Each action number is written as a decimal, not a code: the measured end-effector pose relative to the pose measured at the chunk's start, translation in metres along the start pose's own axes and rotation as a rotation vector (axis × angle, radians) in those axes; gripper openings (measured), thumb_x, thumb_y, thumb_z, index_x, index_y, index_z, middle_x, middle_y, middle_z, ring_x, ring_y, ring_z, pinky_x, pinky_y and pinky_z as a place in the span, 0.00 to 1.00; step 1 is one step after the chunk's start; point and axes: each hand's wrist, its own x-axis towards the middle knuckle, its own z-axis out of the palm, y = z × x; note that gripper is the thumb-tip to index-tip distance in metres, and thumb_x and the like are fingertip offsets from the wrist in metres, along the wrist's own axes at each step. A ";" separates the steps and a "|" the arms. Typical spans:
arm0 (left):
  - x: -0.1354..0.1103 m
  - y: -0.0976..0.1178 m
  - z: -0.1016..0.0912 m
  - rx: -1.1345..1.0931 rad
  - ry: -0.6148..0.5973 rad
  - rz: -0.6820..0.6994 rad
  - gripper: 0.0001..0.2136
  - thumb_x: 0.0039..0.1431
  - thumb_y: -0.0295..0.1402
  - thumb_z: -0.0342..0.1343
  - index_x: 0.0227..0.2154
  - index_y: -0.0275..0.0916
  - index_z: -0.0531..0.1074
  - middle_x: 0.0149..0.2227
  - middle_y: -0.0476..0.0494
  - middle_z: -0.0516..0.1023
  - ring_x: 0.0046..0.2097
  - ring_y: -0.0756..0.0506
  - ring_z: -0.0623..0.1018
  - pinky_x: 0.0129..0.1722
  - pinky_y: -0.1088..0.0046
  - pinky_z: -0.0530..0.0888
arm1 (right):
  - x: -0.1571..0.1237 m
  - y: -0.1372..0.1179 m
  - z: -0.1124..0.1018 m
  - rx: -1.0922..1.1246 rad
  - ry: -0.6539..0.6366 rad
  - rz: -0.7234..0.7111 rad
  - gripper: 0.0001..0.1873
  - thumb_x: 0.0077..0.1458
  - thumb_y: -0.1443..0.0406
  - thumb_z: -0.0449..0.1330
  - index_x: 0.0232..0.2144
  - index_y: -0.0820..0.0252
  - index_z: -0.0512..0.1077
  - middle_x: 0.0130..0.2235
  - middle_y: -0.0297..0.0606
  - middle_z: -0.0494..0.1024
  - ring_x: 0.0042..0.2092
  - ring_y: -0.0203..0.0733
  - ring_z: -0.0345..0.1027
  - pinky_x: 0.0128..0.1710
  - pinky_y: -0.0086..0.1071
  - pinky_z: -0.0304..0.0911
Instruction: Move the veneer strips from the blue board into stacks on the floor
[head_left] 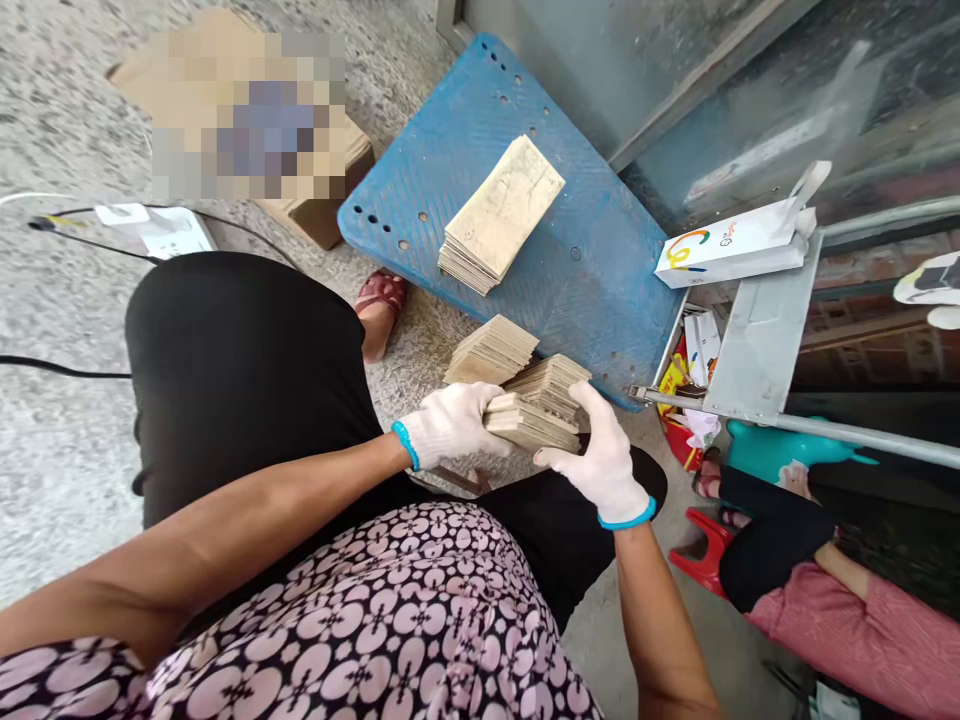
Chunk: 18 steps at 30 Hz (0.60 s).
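Both my hands wear white knit gloves with blue cuffs. My left hand (450,425) grips the left end of a stack of thin tan cards (529,425) held above my lap. My right hand (604,455) closes on the same stack from the right. Just beyond it, two fanned stacks of the same cards (491,352) (551,382) lie at the near edge of a blue plastic pallet (600,270). Another neat stack (499,215) rests in the middle of the pallet.
A cardboard box (330,215) stands on the concrete floor at the back left, with cables and a white device (154,228) beside it. A white box (727,250) sits on a metal tray (761,345) at right. Another person in pink (862,620) sits at lower right.
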 end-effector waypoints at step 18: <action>0.016 -0.048 0.021 0.529 -0.246 -0.186 0.20 0.40 0.32 0.63 0.38 0.27 0.76 0.36 0.25 0.78 0.39 0.32 0.79 0.38 0.61 0.74 | 0.028 -0.012 0.117 -0.444 -0.708 0.218 0.23 0.52 0.51 0.59 0.48 0.54 0.66 0.45 0.41 0.76 0.45 0.49 0.72 0.42 0.37 0.65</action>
